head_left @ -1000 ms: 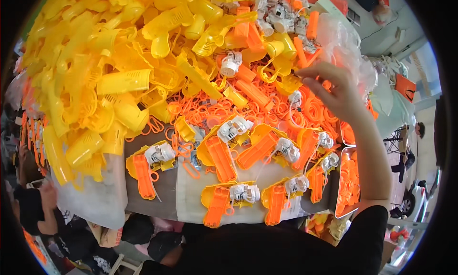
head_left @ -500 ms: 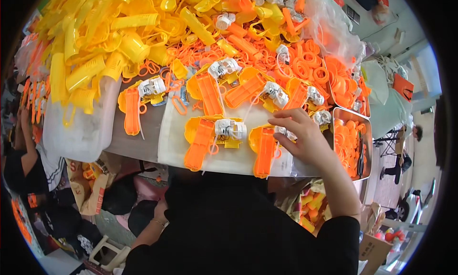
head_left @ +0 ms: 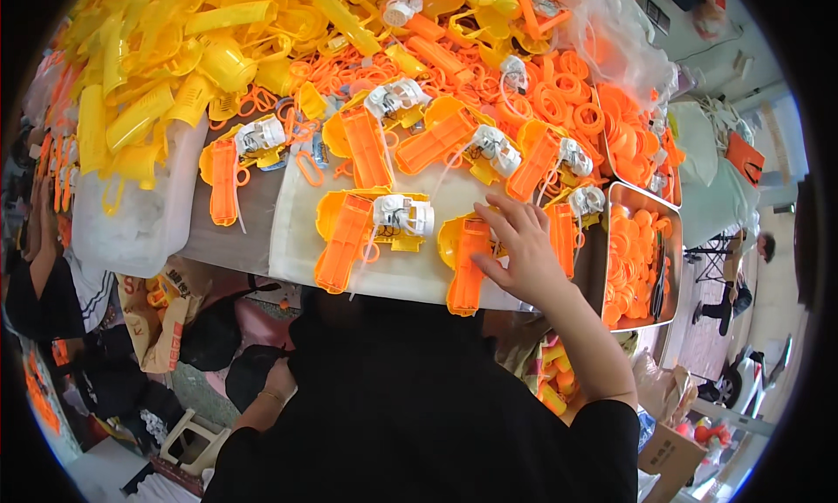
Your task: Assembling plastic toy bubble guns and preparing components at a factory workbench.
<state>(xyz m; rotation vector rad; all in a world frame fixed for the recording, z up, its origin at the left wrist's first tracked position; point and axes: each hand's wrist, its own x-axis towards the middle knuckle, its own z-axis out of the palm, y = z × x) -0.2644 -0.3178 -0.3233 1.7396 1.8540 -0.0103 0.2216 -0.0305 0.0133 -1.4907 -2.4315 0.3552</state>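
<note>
My right hand point(head_left: 521, 254) is over the front-right toy assembly, a yellow shell with an orange handle point(head_left: 470, 263). Its fingers are spread and bent, the thumb apart from them near the handle, and the palm hides the assembly's white part. Left of it lies a similar assembly point(head_left: 345, 241) with a white wired unit point(head_left: 403, 215). Behind are several more, among them one with a tilted orange handle point(head_left: 439, 142) and another at the left point(head_left: 224, 182). My left hand point(head_left: 279, 379) hangs low beside a black object below the table; its fingers are hidden.
Yellow plastic parts point(head_left: 209, 62) are heaped at the back left, partly over a translucent bin point(head_left: 131, 232). Orange rings point(head_left: 559, 101) lie at the back right. A metal tray point(head_left: 598, 285) of orange discs stands at right. A paper bag point(head_left: 161, 328) sits below the table's left side.
The view has shifted, so the table things appear slightly further left and higher. My right hand now covers the white part that showed between its fingers. My left hand stays low.
</note>
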